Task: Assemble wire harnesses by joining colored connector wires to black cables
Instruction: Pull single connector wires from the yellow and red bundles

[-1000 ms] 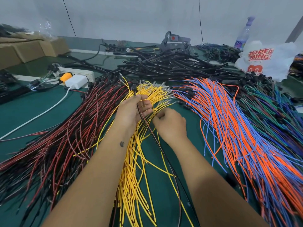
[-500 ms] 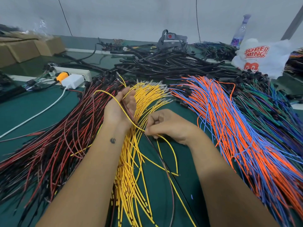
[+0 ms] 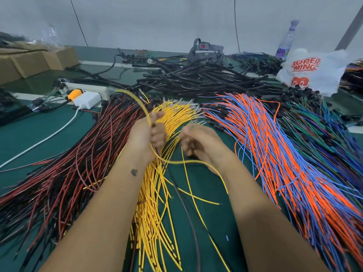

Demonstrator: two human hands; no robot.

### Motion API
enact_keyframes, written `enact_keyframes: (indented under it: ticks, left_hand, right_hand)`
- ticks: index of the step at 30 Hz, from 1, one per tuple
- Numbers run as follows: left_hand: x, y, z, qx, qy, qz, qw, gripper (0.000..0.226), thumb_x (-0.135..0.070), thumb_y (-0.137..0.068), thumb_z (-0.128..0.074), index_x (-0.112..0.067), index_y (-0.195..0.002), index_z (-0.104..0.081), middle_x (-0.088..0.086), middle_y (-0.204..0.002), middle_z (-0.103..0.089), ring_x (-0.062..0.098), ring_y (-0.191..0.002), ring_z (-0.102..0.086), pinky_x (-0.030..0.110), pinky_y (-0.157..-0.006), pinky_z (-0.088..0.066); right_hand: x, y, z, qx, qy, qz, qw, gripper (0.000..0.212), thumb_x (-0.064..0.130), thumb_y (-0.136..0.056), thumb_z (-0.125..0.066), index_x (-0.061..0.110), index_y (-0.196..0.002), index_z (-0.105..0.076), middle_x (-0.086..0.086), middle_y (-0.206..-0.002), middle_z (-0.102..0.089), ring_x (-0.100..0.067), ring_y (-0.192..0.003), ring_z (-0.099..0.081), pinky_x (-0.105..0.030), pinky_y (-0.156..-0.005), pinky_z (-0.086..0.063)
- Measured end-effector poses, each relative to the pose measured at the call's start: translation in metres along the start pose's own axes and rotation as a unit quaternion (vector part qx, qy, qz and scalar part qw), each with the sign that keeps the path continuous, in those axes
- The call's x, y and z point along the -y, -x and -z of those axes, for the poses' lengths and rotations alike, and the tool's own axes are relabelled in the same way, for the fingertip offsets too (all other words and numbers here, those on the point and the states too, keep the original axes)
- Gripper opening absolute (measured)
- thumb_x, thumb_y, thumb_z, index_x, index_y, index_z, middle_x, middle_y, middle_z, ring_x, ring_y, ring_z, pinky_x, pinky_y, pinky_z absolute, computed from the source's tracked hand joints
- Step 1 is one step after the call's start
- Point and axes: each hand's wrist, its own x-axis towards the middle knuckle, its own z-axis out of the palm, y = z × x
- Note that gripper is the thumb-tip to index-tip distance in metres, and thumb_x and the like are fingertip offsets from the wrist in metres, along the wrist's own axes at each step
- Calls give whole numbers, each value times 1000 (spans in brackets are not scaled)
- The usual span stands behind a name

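My left hand (image 3: 146, 134) grips a yellow wire (image 3: 137, 101) together with thin dark wires; the yellow wire arcs up and left above the hand and loops down toward the right. My right hand (image 3: 198, 141) hovers just to the right with curled fingers; whether it pinches a wire is blurred. Under both hands lies the yellow wire pile (image 3: 155, 216). A red and black wire pile (image 3: 64, 173) spreads on the left, an orange and blue pile (image 3: 284, 163) on the right. Black cables (image 3: 196, 79) lie heaped at the back.
Green and blue wires (image 3: 324, 134) lie far right. A white power strip (image 3: 92, 89), white adapter (image 3: 86, 100) and its white cord (image 3: 49, 136) sit back left, near cardboard boxes (image 3: 29, 61). A white plastic bag (image 3: 312, 69) and a bottle (image 3: 285, 40) stand back right. Green mat (image 3: 212, 213) shows between my forearms.
My left hand has lifted the yellow wire, whose free end now arcs higher to the left. My right hand has pulled slightly right, away from the left hand.
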Motion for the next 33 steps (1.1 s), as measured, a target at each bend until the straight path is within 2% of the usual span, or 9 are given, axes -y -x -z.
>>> enact_keyframes:
  ticks: [2, 4, 6, 7, 11, 16, 22, 30, 33]
  left_hand:
    - [10, 1, -9, 11, -241, -34, 970, 27, -23, -104, -33, -14, -95, -56, -6, -38, -34, 8, -27, -26, 12, -33, -18]
    - [22, 5, -17, 40, -455, -113, 882, 30, -24, -102, -34, -15, -88, -59, -3, -52, -50, 18, -43, -44, 21, -42, -32]
    - [32, 8, -20, 79, -568, -185, 798, 31, -23, -102, -35, -15, -98, -65, 0, -79, -63, 22, -69, -56, 29, -60, -43]
    - [34, 9, -19, 81, -585, -195, 783, 31, -23, -101, -35, -16, -102, -65, 0, -86, -64, 20, -76, -57, 31, -65, -44]
    - [33, 6, -16, 58, -490, -182, 851, 33, -23, -102, -35, -20, -76, -55, -3, -64, -55, 13, -57, -50, 26, -54, -38]
    - [27, 6, -14, 46, -333, -164, 927, 33, -29, -103, -40, -30, -83, -67, -13, -72, -63, -11, -57, -56, 3, -50, -41]
    - [26, 6, -15, 63, -293, -132, 945, 39, -28, -103, -40, -27, -74, -66, -11, -63, -63, 6, -66, -59, 16, -60, -48]
    - [24, 6, -13, 116, -215, -94, 965, 32, -29, -101, -45, -24, -81, -70, -5, -96, -72, 25, -96, -60, 42, -93, -48]
    - [23, 5, -12, 149, -195, -89, 965, 30, -29, -100, -47, -23, -82, -71, 0, -91, -71, 20, -78, -59, 30, -75, -52]
  right_hand:
    - [-3, -3, 1, -73, 26, 33, 996, 27, 31, -88, -66, 5, -82, -60, 1, -58, -54, -12, -52, -44, -22, -53, -34]
    - [-7, -5, 0, -119, 53, 52, 990, 22, 25, -93, -63, 10, -77, -59, 3, -56, -52, -7, -48, -44, -16, -49, -35]
    - [-10, -7, 0, -152, 83, 60, 983, 20, 19, -93, -62, 7, -78, -60, 0, -57, -50, -3, -44, -43, -13, -46, -36]
    - [-11, -8, 0, -164, 93, 58, 980, 20, 18, -94, -61, 5, -79, -61, -1, -58, -50, -2, -43, -43, -14, -45, -37]
    - [-10, -9, -2, -204, 64, 40, 976, 47, 33, -104, -40, 12, -67, -61, 4, -46, -55, -6, -38, -45, -16, -44, -37]
    - [-10, -7, -6, -139, 138, 17, 980, 44, 32, -103, -43, 9, -70, -62, 4, -45, -55, -6, -39, -43, -16, -44, -36]
    - [-8, -7, -9, -149, 117, 10, 982, 41, 29, -99, -49, 14, -62, -61, 3, -48, -53, -5, -42, -45, -17, -47, -35]
    - [-6, -3, -9, -98, 128, 55, 985, 28, 21, -97, -56, 17, -71, -64, 5, -57, -59, -6, -47, -47, -14, -48, -38]
    - [-7, -3, -8, -112, 89, 57, 988, 25, 19, -95, -61, 18, -70, -66, 5, -55, -58, -5, -46, -47, -13, -48, -38]
